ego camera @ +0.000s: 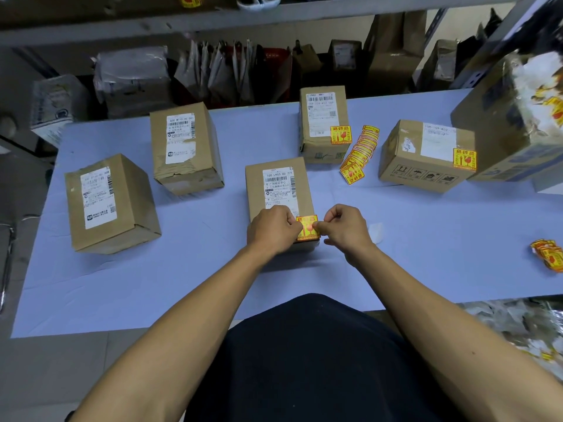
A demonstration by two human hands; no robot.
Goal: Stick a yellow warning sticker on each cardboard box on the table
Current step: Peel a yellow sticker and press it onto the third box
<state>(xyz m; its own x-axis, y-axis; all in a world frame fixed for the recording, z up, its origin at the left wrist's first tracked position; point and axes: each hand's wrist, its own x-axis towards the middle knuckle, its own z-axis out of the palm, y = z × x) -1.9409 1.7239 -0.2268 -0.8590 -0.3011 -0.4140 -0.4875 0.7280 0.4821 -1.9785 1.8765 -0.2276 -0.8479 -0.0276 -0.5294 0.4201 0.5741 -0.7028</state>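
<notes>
A pale blue tabletop stands before shelving crammed with parcels and bags. At its near middle, the left hand and right hand meet over the centre box; the curled fingers of both pinch the edges of a yellow warning sticker at the box's near right corner. Its face is yellow with red print. Two boxes at left carry only white labels; two at right already bear stickers. A strip of stickers lies between those two.
</notes>
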